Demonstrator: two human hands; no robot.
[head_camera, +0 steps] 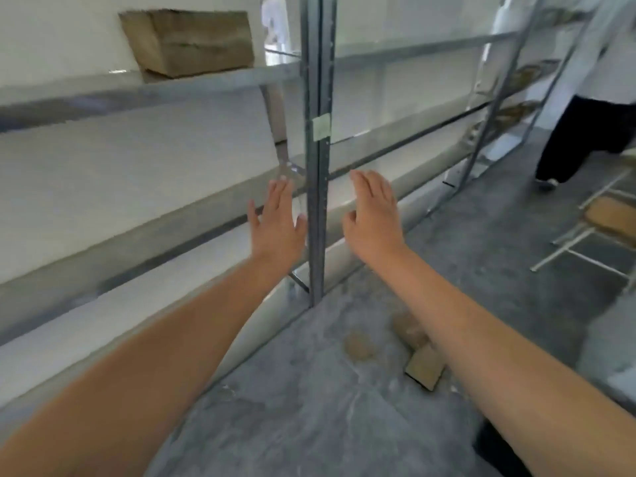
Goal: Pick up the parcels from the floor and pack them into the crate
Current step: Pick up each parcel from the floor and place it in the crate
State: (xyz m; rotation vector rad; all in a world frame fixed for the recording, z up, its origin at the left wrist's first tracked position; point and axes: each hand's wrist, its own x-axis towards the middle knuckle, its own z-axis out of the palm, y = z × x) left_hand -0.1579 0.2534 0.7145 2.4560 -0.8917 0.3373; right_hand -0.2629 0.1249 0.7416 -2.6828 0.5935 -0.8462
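1. Both bare arms are stretched out in front, towards a grey metal rack [103, 249] along the white wall.
2. The left hand [278, 225] is flat, with straight, slightly spread fingers, and holds nothing. It hovers just left of the rack's upright post [318, 201]. I cannot tell whether its thumb touches the metal.
3. The right hand [373, 215] is the same, with straight fingers and nothing in it, just right of that post. The two hands are apart, with the post between them.
4. A tan parcel [424, 370] lies on the grey floor [303, 414] near the foot of the post, close to the edge where the floor meets the rack. It is partly hidden under the right forearm.
5. Two more brown shapes [358, 346] lie on the floor just beside it, one nearer the rack. They are too blurred to tell whether they are parcels.
6. A larger cardboard box [186, 39] sits on the rack's upper shelf [86, 94], to the left, with one corner jutting over the shelf's front edge.
7. A pale label [321, 126] is stuck on the post, above the hands.
8. At the far right another person in dark trousers [585, 139] stands on the floor beside the rack.
9. Nearer than that person is a metal-framed chair [605, 218] with a wooden seat.
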